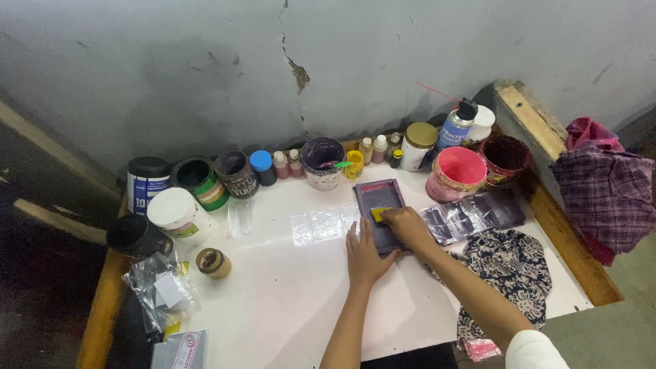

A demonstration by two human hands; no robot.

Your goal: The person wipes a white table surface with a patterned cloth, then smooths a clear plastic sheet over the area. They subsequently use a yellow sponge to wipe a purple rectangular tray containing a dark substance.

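Observation:
A small purple-stained printing frame [378,197] lies on the white table [287,294] near its middle. My right hand [404,225] presses a yellow squeegee [379,213] onto the frame's mesh. Flat on the table, my left hand [363,254] touches the frame's lower left edge with fingers together. Clear plastic pouches [321,225] lie in a row to the left of the frame, and darker printed ones [471,215] lie to its right.
Jars, pots and small bottles of ink line the back edge, with a pink tub [456,173] and a spray can [456,123]. A patterned cloth [511,270] lies at the right. White and black jars [179,215] and bagged items [160,287] sit at the left.

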